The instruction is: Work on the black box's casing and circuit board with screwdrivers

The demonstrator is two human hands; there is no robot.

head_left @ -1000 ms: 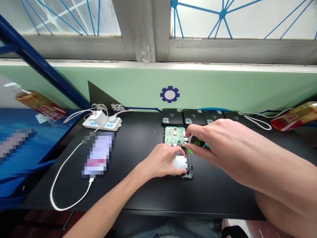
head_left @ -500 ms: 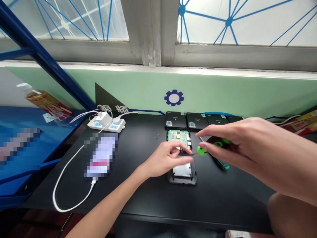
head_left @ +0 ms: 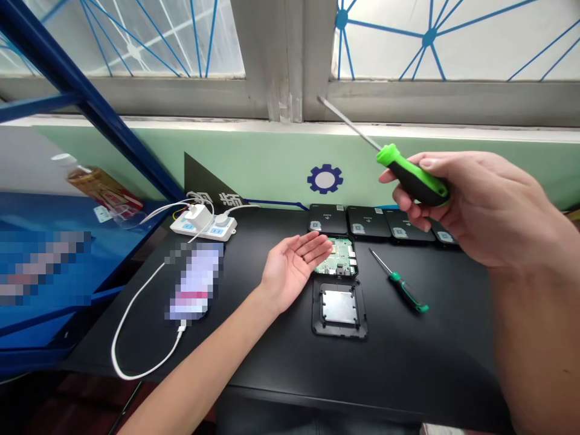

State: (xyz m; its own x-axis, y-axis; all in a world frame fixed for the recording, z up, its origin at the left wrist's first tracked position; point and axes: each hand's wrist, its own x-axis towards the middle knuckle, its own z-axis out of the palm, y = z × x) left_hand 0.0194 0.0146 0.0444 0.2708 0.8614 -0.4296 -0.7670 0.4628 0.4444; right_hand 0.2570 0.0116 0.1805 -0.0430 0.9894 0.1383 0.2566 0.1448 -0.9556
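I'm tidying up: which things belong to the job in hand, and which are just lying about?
Likely in the job:
lime-and-black screwdriver, right hand
green circuit board in black casing
black plastic frame with silver plate
teal-handled screwdriver
perhaps flat black boxes

Probably lying about:
white plastic power strip
blurred flat device
clear labelled bottle

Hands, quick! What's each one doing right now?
Left hand: open, palm showing, nothing visible in it.
Right hand: closed, holding the green-and-black screwdriver by its handle.
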